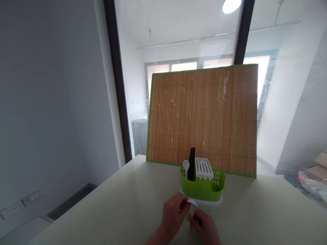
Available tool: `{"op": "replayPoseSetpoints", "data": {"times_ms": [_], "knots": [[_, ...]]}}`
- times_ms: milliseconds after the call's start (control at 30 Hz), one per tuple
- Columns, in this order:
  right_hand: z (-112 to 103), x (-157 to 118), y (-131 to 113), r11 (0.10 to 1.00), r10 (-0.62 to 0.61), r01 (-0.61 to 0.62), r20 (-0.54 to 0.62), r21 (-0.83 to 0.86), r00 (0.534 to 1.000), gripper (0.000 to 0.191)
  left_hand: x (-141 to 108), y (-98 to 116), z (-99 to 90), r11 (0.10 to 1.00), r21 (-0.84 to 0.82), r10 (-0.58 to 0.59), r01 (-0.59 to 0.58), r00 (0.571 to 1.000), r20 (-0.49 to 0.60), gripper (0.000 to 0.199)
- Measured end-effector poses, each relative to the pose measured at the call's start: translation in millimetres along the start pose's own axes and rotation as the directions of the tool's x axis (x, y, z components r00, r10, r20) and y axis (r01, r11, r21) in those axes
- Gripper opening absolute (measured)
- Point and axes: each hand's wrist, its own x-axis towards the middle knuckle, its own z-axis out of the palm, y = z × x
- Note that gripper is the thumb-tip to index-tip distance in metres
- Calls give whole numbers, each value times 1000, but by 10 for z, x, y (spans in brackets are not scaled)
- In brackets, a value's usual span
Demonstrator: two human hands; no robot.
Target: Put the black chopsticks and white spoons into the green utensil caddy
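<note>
Both hands are closed on a small white spoon above the near part of the table. My left hand pinches its rounded end from the left. Lower down, my right hand grips the narrow handle, partly hiding it. Just beyond my hands stands a green utensil caddy on a white base tray. Inside its left part another white spoon stands upright, with black chopsticks beside it. A white slotted rack with small hooks sits across the caddy's top.
The caddy stands on a pale table. Behind it, a bamboo mat with a green border leans upright against a glass partition with dark posts. A grey wall rises on the left. Bags and cardboard lie beyond the table at right.
</note>
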Motion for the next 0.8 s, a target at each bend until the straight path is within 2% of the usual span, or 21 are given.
{"op": "replayPoseSetpoints", "data": {"times_ms": [100,167,300,367,433,500,600,700,800], "knots": [[-9,-3,-1,1000,12,-12,19,27,1000,29,71,-6,-42,997,-64,-53,53,999,-3,13],[-27,-10,-6,999,21,-21,13,37,1000,29,197,20,-155,988,-134,-86,81,995,-39,14],[-63,-33,-22,999,38,-35,-67,40,997,39,650,115,-519,969,-226,-144,94,966,-216,19],[-70,-41,-27,998,38,-34,-91,47,995,40,907,151,-675,976,-209,-125,61,943,-308,21],[-68,-45,-29,998,36,-32,-92,46,995,40,1127,160,-748,986,-166,-80,20,927,-366,22],[-61,-46,-30,999,33,-31,-84,34,996,39,1285,128,-721,991,-131,-39,-9,931,-363,24],[-51,-45,-31,1000,28,-27,-77,16,997,38,1396,-7,-535,996,-90,-32,10,970,-242,25],[-43,-41,-16,1000,15,-15,-58,1,998,39,1393,-194,-310,997,15,-78,79,994,-72,27],[-28,-37,16,1000,-12,11,-31,-15,999,40,1347,-342,-161,986,116,-122,120,993,6,30]]}}
